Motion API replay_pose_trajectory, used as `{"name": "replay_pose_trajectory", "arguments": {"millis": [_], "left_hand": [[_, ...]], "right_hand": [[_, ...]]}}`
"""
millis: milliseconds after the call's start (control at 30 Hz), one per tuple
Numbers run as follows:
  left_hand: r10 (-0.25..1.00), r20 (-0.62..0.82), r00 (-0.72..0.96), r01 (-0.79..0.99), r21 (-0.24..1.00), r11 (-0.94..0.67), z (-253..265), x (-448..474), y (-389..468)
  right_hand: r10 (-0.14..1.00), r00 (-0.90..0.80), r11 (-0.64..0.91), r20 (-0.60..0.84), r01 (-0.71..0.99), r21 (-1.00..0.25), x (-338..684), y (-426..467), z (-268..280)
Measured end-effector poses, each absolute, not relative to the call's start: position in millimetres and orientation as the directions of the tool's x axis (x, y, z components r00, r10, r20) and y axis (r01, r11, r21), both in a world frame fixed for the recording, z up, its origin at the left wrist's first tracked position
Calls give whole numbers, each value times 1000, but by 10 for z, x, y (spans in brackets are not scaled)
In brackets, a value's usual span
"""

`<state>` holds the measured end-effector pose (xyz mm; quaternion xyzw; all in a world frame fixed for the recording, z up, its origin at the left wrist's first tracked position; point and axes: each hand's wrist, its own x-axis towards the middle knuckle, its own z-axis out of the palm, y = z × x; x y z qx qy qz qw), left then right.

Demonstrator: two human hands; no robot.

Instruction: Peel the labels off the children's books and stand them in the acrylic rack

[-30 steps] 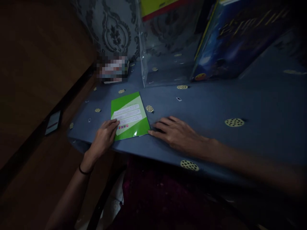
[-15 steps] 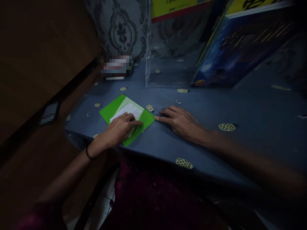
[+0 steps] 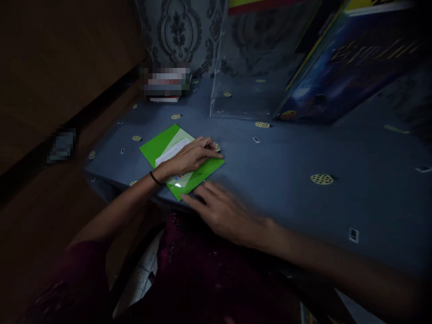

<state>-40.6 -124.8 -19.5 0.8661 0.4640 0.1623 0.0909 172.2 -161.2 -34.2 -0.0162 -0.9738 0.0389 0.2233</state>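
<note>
Left hand (image 3: 193, 156) lies loosely bent across green booklet (image 3: 166, 145), right hand (image 3: 225, 213) near.

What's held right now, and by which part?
No clear grip. The left hand lies over the green book, fingertips at its right corner. The right hand, blurred, is at the near corner; whether it grips can't be told.
</note>
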Motion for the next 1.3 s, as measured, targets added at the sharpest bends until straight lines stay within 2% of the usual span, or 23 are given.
{"name": "replay_pose_trajectory", "arguments": {"millis": [67,233,400,567,733,800,1000,1167,1300], "left_hand": [[835,213,507,781,296,-550,-236,-409,-1254],[821,238,519,778,266,-569,-268,-402,-1255],[813,260,521,761,290,-581,-267,-410,-1269],[787,344,512,712,342,-613,-302,-435,-1254],[773,406,488,699,348,-624,-311,-418,-1223],[796,369,479,735,328,-594,-269,-377,-1259],[874,114,472,857,175,-485,-179,-228,-1576],[915,34,403,891,214,-400,-227,-190,-1704],[907,-15,420,875,271,-400,-165,-242,-1676]], "right_hand": [[40,-920,995,389,2,-98,1607,-1776,-351],[112,-933,992,342,84,-96,1552,-1772,-368],[183,-941,981,286,155,-118,1727,-1536,-365],[352,-883,934,309,354,-53,1984,-1048,-397],[365,-859,928,360,369,-60,2100,-771,-426],[360,-853,929,378,365,-62,2098,-771,-442],[330,-837,938,437,342,-54,2081,-788,-466],[305,-826,947,474,317,-57,2047,-767,-432],[272,-822,957,500,287,-48,2026,-760,-395]]}}
